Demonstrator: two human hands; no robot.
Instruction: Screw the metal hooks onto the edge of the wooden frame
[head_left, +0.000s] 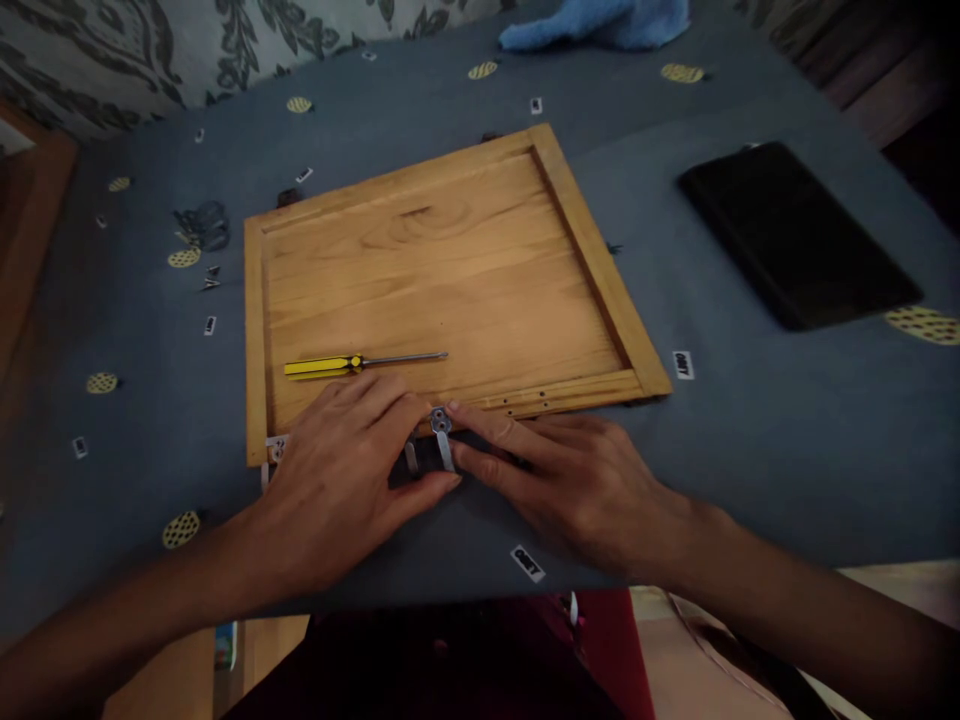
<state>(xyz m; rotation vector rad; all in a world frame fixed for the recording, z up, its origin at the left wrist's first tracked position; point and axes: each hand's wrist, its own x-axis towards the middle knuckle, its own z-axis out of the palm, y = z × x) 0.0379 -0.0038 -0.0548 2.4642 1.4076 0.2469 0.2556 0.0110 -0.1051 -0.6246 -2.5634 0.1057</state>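
Observation:
A framed wooden panel (442,270) lies on the cloth-covered table, its raised rim around a recessed middle. At the near rim, a small silver metal clasp (441,425) with screw holes hangs over the edge. My left hand (337,470) is closed at its left side, index finger beside the plate and thumb below. From the right, my right hand (577,470) presses its fingertips against the clasp; its thumb is hidden. Another metal fitting (277,447) shows at the near left corner, partly behind my left hand. A yellow-and-black screwdriver (360,364) rests inside the panel.
A black tablet-like slab (799,235) lies to the right. At the far edge is a blue cloth (600,22). Left of the panel sit a dark tangled object (202,226) and small metal pieces (211,278). Screw holes (542,395) dot the near rim.

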